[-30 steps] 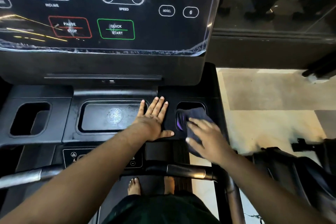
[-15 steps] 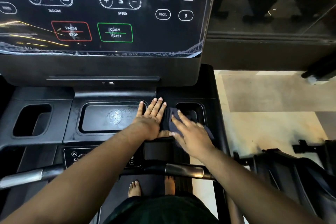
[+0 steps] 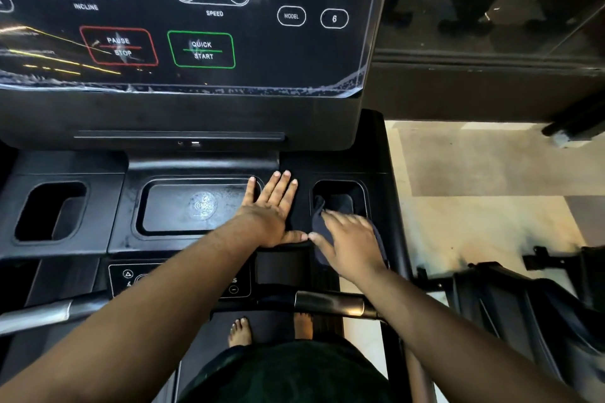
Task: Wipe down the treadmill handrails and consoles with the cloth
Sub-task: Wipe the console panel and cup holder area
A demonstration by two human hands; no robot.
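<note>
Treadmill console (image 3: 183,23), above the left hand (image 3: 270,211): buttons labelled INCLINE, SPEED, red-outlined PAUSE STOP, green-outlined QUICK START, MODEL, and numbers 10, 4, 6. Lower keypad (image 3: 131,278) markings near the forearm are unreadable.
</note>
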